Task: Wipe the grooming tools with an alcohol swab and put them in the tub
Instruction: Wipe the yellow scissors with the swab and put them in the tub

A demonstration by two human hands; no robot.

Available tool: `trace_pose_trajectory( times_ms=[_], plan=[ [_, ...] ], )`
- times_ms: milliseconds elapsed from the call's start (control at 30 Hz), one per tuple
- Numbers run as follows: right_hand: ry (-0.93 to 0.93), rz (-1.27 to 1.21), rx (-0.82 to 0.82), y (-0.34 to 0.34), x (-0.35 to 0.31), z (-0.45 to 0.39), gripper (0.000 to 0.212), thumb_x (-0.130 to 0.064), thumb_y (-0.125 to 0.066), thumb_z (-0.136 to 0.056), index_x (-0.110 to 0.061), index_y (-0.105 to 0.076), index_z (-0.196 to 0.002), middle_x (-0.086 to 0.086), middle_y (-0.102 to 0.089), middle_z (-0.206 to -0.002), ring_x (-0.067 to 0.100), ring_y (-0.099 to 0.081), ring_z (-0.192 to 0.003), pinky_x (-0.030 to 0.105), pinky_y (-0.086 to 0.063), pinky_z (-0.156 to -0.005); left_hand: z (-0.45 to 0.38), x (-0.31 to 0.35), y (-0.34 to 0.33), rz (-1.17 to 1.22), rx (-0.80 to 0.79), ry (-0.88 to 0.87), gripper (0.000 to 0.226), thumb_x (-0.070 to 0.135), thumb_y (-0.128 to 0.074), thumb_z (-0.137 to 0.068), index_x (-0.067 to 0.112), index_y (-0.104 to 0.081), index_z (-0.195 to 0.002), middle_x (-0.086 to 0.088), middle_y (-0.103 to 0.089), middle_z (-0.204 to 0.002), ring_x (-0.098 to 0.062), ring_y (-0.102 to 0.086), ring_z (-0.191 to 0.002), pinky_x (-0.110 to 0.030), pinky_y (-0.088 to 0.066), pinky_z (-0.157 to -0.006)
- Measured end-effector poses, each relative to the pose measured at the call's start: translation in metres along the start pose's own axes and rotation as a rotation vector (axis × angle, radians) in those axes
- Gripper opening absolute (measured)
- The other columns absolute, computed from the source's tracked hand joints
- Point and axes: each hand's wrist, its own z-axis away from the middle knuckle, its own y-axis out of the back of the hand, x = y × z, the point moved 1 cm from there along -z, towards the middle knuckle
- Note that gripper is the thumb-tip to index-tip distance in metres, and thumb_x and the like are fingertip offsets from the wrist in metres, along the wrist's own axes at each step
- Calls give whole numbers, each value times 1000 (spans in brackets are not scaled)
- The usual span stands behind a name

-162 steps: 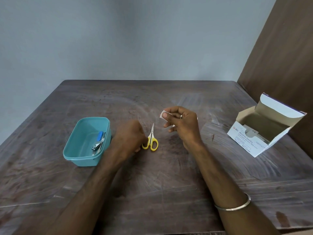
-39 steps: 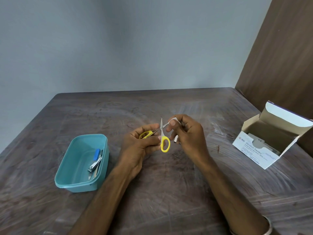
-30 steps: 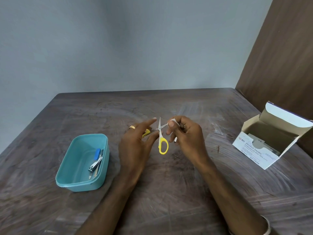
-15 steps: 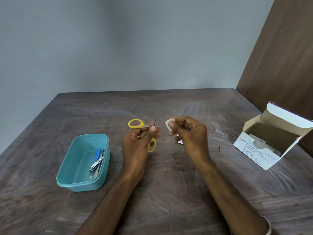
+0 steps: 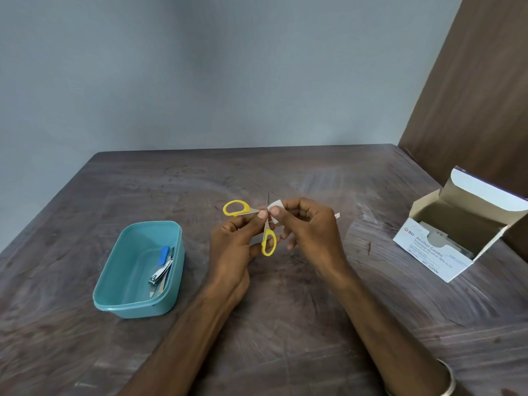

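Both hands are up over the middle of the surface (image 5: 285, 324), close together. The left hand (image 5: 231, 250) pinches the yellow-handled scissors (image 5: 267, 241) near the pivot, handles splayed wide, one loop out to the left and one hanging below. The right hand (image 5: 308, 227) pinches the white alcohol swab (image 5: 275, 206) right against the blades, thumb and forefinger on it. A thin blade tip pokes up just above the swab.

This looks like the blade wipe, with the scissors still to go in the tub.

The risk is plain: the blades are spread, and fingertips sit right at the edge, so a slip along the steel could nick a finger or tear the swab. A pinch hold near the pivot could also let the scissors swing or drop.

To the left sits the teal tub (image 5: 114, 284), with nail clippers (image 5: 160, 274) and a blue-tipped tool (image 5: 164, 255) already inside. Well to the right, the open swab box (image 5: 437, 252).
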Motion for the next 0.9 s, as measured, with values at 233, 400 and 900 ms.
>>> trace_pose_trajectory(
  times_ms=[233, 400, 900],
  plan=[
    [-9, -38, -74, 1, -1, 1, 7, -15, -70, -92, -9, -74, -93, 11, -74, -73, 22, -68, -56, 34, -51, -48, -1, -1, 1, -33, 5, 3, 20, 15, -68, -90, -2, -72, -100, -15, -75, -83, -20, -71, -69, -35, -63, -68],
    [-40, -106, -87, 3, -2, 0, 6, -11, -71, -91, -7, -75, -92, 14, -73, -72, 20, -65, -54, 29, -51, -45, -2, -2, 0, -25, -7, 13, 16, 13, -68, -90, 0, -73, -96, -19, -74, -84, -25, -71, -67, -39, -62, -69],
    [109, 123, 17, 11, 1, -8, 9, -20, -79, -83, -28, -74, -84, -10, -73, -73, 7, -64, -66, 24, -51, -56, 1, -1, 1, -189, -91, 19, 19, 14, -66, -93, -4, -71, -96, -18, -74, -94, -22, -71, -66, -41, -62, -63]
  ],
)
